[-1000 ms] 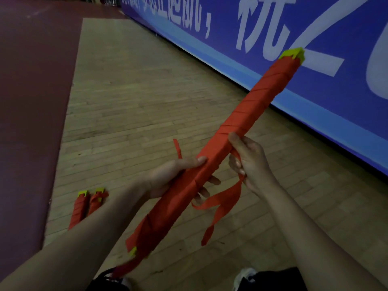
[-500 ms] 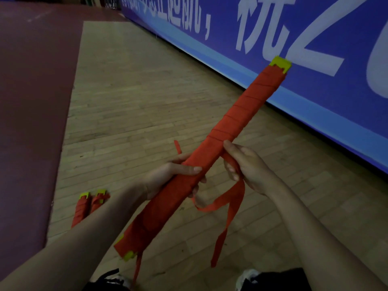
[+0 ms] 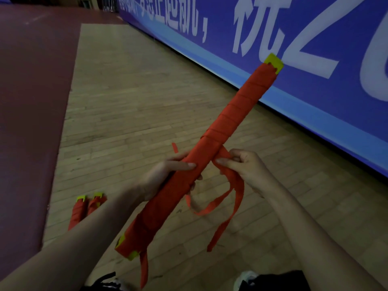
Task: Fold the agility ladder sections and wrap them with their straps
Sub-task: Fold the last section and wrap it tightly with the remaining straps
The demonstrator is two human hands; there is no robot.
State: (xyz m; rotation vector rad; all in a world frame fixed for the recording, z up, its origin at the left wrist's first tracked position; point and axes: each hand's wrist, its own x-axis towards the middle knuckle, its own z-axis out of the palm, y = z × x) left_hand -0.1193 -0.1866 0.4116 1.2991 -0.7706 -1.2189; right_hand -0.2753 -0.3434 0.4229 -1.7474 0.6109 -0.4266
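- Wooden floor (image 3: 130, 114) beside a blue banner (image 3: 315, 38).
- Left hand (image 3: 165, 177) grips the folded ladder bundle (image 3: 210, 152) at mid-length, fingers curled round it.
- Right hand (image 3: 243, 166) pinches the loose strap (image 3: 235, 198) just beside the bundle.

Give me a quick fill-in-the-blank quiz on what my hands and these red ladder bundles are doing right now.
The left hand grips the long red bundle near its ____.
The right hand pinches the loose red ____ hanging beside it.
Two wrapped bundles lie on the wooden ____.
The bundle's far end cap is ____.
Missing words: middle; strap; floor; yellow.
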